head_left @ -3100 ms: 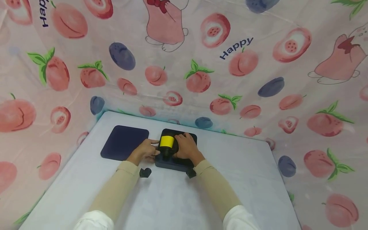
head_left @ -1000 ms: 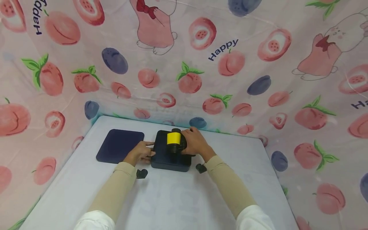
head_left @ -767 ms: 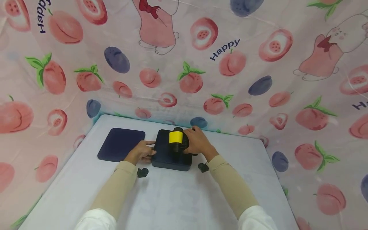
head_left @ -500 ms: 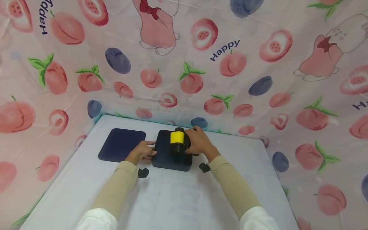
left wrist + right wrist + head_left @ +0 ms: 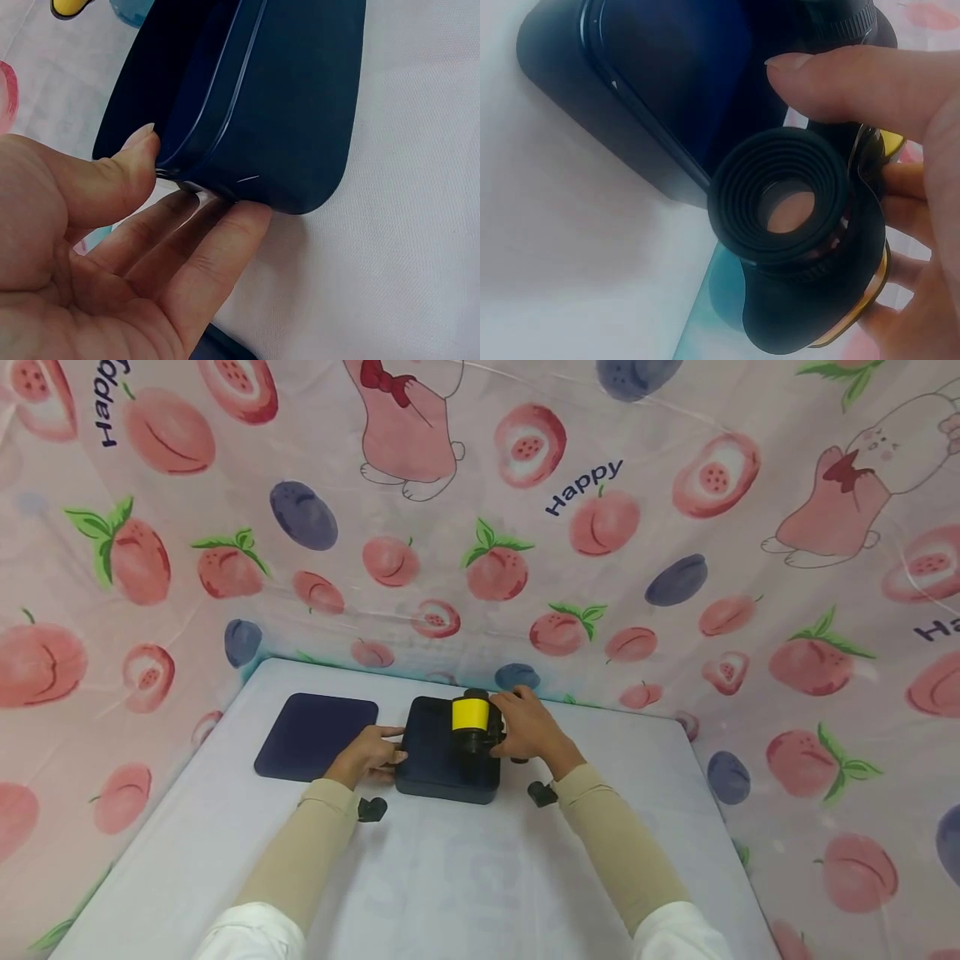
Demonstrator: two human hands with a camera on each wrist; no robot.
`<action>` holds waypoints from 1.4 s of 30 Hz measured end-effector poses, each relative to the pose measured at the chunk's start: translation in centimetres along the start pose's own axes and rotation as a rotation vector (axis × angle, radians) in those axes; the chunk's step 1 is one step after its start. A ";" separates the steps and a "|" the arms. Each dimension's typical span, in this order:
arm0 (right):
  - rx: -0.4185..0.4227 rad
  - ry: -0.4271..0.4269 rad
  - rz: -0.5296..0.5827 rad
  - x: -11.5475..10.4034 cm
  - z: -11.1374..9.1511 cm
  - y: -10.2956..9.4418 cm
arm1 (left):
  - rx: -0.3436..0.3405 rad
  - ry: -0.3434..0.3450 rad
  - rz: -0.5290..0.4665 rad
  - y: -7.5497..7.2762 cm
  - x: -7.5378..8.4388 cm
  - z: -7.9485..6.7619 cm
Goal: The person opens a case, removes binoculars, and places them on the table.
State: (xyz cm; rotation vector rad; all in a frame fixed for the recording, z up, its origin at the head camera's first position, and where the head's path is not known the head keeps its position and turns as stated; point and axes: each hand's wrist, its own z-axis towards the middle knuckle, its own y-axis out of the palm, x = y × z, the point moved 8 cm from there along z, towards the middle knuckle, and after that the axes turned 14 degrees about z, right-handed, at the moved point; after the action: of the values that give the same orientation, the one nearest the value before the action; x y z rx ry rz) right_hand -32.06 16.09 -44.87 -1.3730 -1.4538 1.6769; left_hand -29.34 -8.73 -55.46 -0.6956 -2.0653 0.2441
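Black binoculars with a yellow band (image 5: 469, 715) are raised over the right part of a dark blue box (image 5: 429, 743). My right hand (image 5: 528, 727) grips them from the right, thumb on the near side and fingers round the barrel. In the right wrist view a ribbed eyepiece of the binoculars (image 5: 780, 142) faces the camera, beyond the rim of the box (image 5: 562, 67). My left hand (image 5: 370, 752) holds the left side of the box. Up close in the left wrist view, the left thumb (image 5: 139, 169) lies at the rim and the fingers press the outer wall of the box (image 5: 307, 90).
A flat dark blue lid (image 5: 315, 735) lies on the white table (image 5: 450, 885), left of the box. Fruit-patterned cloth (image 5: 510, 485) hangs behind the table and along its sides.
The binoculars have moved right and up, from within the box to over its right side, in my right hand. My left hand has stayed at the box's left side.
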 end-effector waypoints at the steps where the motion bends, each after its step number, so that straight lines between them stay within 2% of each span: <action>1: 0.002 0.003 0.005 0.1 -0.1 0.0 | -0.001 0.000 -0.001 0.0 0.0 0.0; 8: -0.004 -0.018 0.016 0.6 -0.6 -0.4 | -0.046 0.021 -0.031 0.4 0.3 -0.4; 27: 0.017 -0.014 0.050 1.7 -0.4 -1.8 | -0.019 0.029 -0.011 0.0 0.3 -0.4; 42: 0.042 -0.038 0.070 2.7 -1.5 -2.9 | -0.030 0.014 -0.027 0.3 0.2 -0.4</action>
State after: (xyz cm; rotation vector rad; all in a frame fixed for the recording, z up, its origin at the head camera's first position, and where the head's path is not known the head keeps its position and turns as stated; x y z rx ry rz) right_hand -32.24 19.86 -42.90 -1.3910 -1.3982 1.7755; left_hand -29.02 -8.43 -55.20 -0.6851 -2.0677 0.1933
